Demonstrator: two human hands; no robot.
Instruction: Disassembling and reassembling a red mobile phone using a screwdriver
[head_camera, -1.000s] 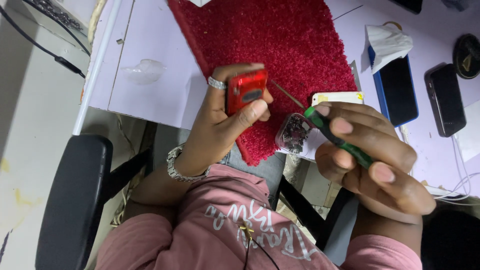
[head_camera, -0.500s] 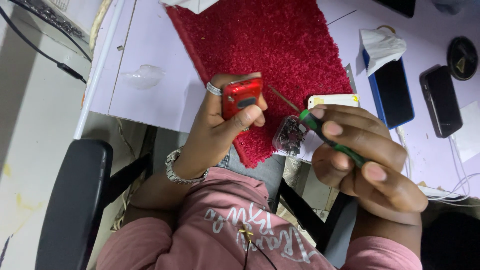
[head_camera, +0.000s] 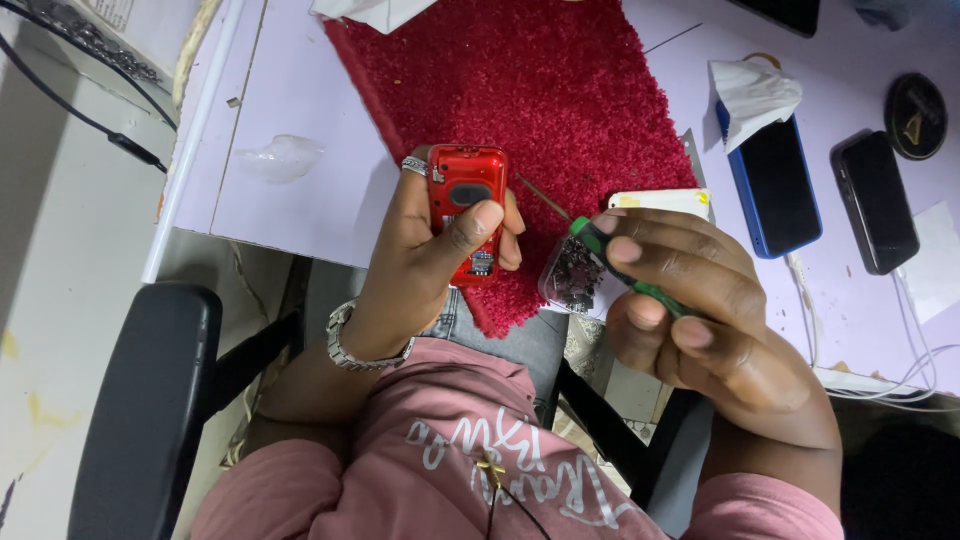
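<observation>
My left hand (head_camera: 425, 255) grips a small red phone (head_camera: 465, 205) upright over the near edge of a red fuzzy mat (head_camera: 520, 110), thumb pressed across its middle. My right hand (head_camera: 700, 310) holds a green-handled screwdriver (head_camera: 620, 265) whose thin shaft (head_camera: 545, 198) points toward the phone, its tip close to the phone's right side. A small clear container of dark tiny parts (head_camera: 575, 275) sits just below the screwdriver, beside my right fingers.
On the pale purple desk (head_camera: 300, 215) lie a white phone (head_camera: 665, 200), a blue phone (head_camera: 775, 185) under a tissue (head_camera: 750, 95), a black phone (head_camera: 878, 200), a round black disc (head_camera: 913, 115) and white cables (head_camera: 900, 385). A black chair arm (head_camera: 140, 400) is at left.
My left hand has turned the red phone more upright and face-on. My right hand has shifted slightly, keeping the screwdriver aimed at the phone.
</observation>
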